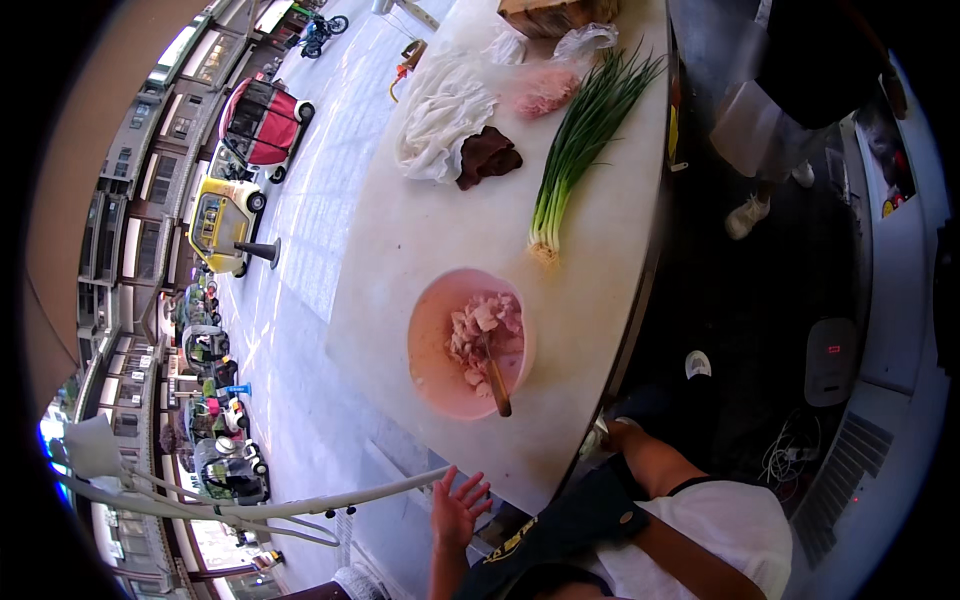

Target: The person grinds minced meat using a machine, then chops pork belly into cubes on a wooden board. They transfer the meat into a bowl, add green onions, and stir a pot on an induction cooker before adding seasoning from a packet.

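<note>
My left hand point(459, 508) is raised beside the table's near corner, palm showing, fingers spread and holding nothing. My right hand point(611, 437) is partly hidden at the table's right edge near something pale and shiny; its grip is unclear. On the white tabletop point(450, 225) stands a pink plastic bowl point(435, 360) of raw meat pieces point(480, 326). A utensil with a wooden handle point(499, 386) leans in the bowl. Farther up lie a bunch of green onions point(574, 157) with roots, a dark red piece, possibly liver point(487, 156), and pink meat in clear plastic point(546, 91).
A crumpled white cloth or bag point(446, 124) and a thick wooden block point(555, 16) are at the far end. A pale pole point(337, 504) crosses at lower left. Another person's legs and shoes point(748, 217) are right of the table. Parked vehicles point(259, 124) line the street.
</note>
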Available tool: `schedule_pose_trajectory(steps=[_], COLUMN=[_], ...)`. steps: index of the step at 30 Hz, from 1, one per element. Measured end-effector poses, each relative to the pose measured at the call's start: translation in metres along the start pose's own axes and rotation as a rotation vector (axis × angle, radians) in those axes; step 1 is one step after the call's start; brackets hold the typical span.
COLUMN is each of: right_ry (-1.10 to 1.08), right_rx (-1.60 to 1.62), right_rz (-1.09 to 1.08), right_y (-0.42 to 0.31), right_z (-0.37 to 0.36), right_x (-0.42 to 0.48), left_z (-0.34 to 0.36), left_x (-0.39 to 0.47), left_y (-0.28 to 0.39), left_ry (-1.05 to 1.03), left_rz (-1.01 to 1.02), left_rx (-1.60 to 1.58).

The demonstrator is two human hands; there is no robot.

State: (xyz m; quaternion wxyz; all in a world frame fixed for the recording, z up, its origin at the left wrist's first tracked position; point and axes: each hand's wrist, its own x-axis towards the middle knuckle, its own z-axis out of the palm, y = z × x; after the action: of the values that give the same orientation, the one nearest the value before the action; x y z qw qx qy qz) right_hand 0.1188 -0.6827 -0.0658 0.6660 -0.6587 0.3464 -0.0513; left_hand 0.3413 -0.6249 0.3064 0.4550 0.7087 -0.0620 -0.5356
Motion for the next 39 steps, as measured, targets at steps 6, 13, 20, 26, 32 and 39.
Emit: schedule_pose_trajectory(steps=[6,13,20,26,32,39], right_ry=[-0.009,0.077,0.210,0.383,0.736,0.792], right_rx=[-0.045,-0.046,0.016,0.143,0.256,-0.171], right_rz=[0.119,0.171,0.207,0.228,0.413,0.823], right_y=[-0.049,-0.065,-0.060,-0.063,-0.072,-0.027], right_z=[0.001,0.012,0.008,0.005,-0.034,-0.063], right_x=[-0.014,-0.019,-0.023,-0.025,-0.049,-0.143], left_z=[-0.022,-0.025,-0.006,0.011,-0.017,-0.008], left_x=[0.003,-0.001,0.021,-0.046,0.050,0.085], left_y=[0.007,0.012,0.011,0.012,0.001,0.017], left_ry=[-0.096,-0.114,-0.194,-0.192,-0.387,-0.042], left_rz=[0.045,0.031,0.010,-0.146,0.055,0.283], left_rx=[0.031,0.064,0.089,-0.386,0.062,-0.099])
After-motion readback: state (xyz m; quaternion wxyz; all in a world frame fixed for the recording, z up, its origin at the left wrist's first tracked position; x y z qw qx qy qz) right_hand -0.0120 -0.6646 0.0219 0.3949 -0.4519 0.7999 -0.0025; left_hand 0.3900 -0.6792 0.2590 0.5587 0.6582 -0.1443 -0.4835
